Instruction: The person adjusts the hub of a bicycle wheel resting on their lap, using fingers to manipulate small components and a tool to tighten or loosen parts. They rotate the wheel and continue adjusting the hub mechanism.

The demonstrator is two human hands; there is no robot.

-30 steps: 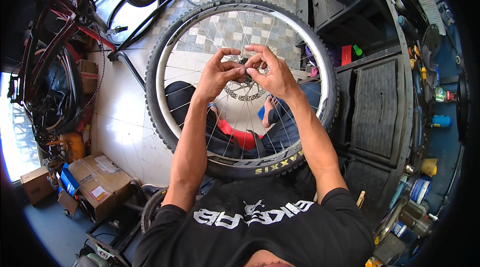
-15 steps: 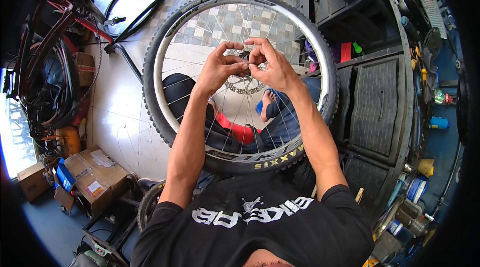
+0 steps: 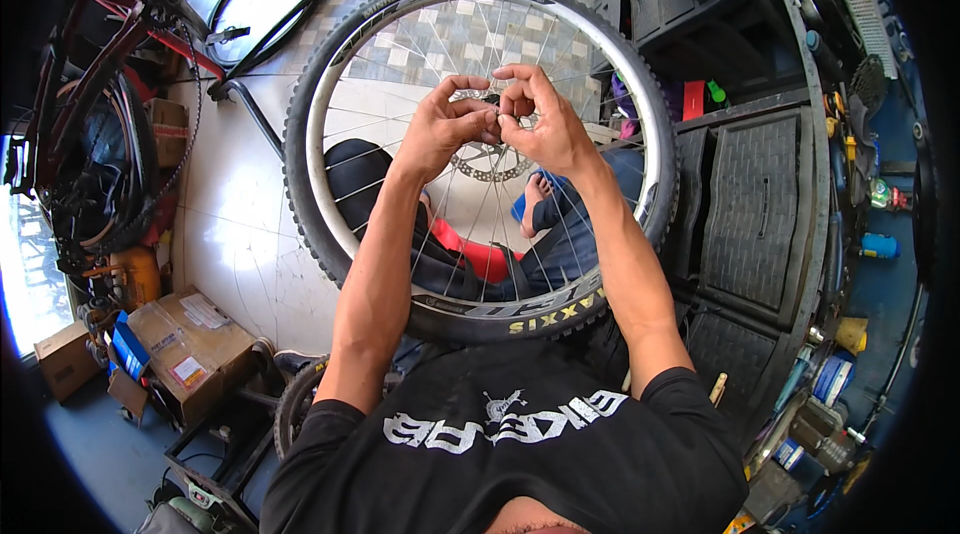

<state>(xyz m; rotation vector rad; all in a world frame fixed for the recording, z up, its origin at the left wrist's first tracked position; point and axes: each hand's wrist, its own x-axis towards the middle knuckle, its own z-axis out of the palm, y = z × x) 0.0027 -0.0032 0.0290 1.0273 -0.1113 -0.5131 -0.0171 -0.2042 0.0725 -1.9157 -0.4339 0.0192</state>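
i'm pinching a small dark part (image 3: 492,100) at the wheel (image 3: 480,149) hub — left hand (image 3: 440,129), right hand (image 3: 545,129) both grasping it — tiny, probably slippery, fingertips only.

Floor (image 3: 250,234): pale glossy tiles nr the person, small mosaic tiles further off, blue patch at lower left. On it: two cardboard boxes (image 3: 185,339) lower left, orange container (image 3: 135,274) just behind them, red bike (image 3: 110,64) standing at left, black drawer cabinet (image 3: 760,204) at right.
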